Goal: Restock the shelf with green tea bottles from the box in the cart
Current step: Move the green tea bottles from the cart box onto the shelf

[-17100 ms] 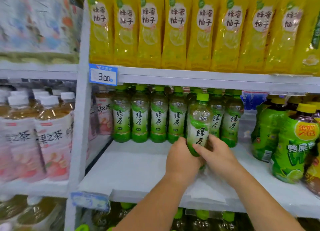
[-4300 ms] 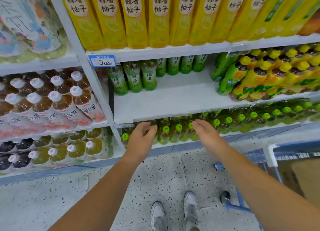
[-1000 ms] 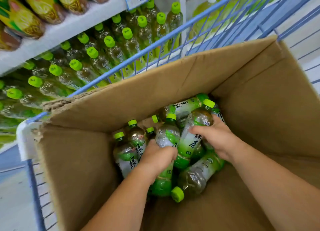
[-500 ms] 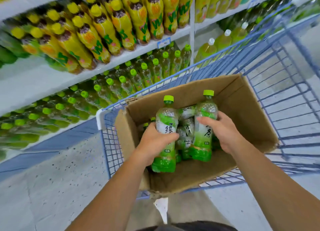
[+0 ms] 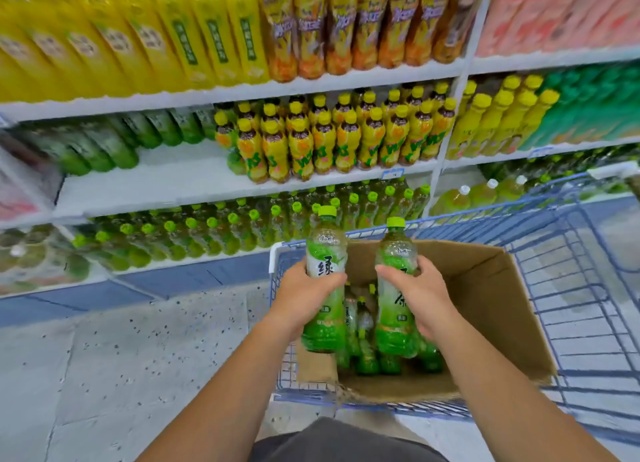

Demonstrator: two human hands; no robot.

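Note:
My left hand (image 5: 300, 297) grips one green tea bottle (image 5: 325, 254) upright, and my right hand (image 5: 419, 295) grips a second green tea bottle (image 5: 394, 319) beside it. Both bottles are held above the open cardboard box (image 5: 485, 288), which sits in the blue wire cart (image 5: 571, 288). Several more green tea bottles (image 5: 367, 354) lie in the box bottom. On the middle shelf (image 5: 166, 181) at the left, a short row of green tea bottles (image 5: 104, 146) stands at the back, with bare white shelf in front of it.
Yellow-capped bottles (image 5: 329, 139) fill the middle shelf to the right of the gap. Green-capped bottles (image 5: 221, 226) pack the lower shelf. Tall yellow bottles (image 5: 173, 36) line the top shelf. Speckled floor (image 5: 121, 357) lies to the left of the cart.
Both hands have lifted a bottle each out of the box and higher above it. The view has swung up toward the shelves.

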